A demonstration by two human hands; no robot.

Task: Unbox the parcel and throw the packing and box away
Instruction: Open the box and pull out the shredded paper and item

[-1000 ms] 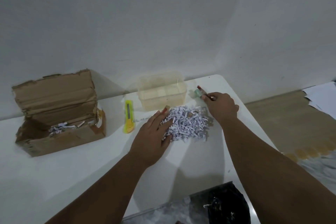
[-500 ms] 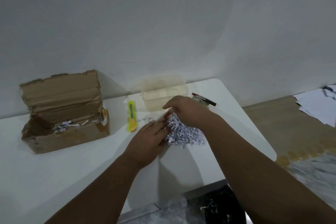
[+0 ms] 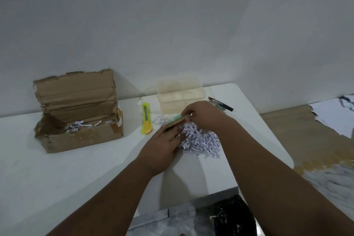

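Observation:
An open, torn cardboard box (image 3: 76,120) stands at the left of the white table (image 3: 57,168), a few paper shreds still inside. A heap of shredded white paper (image 3: 201,142) lies right of centre. My left hand (image 3: 162,147) rests flat against the heap's left side, fingers apart. My right hand (image 3: 203,115) is above the heap's far edge, pinching a small flat green and gold item (image 3: 175,121) that sticks out toward the left hand.
A yellow box cutter (image 3: 146,119) lies between box and heap. A clear plastic compartment container (image 3: 180,97) stands by the wall, a dark pen (image 3: 222,102) to its right. A black bin bag (image 3: 229,216) sits below the table's near edge. Papers lie on the floor at right.
My right hand left the pen by the container, came back over the heap and lifted the small flat item out of the shreds. My left hand stayed against the heap.

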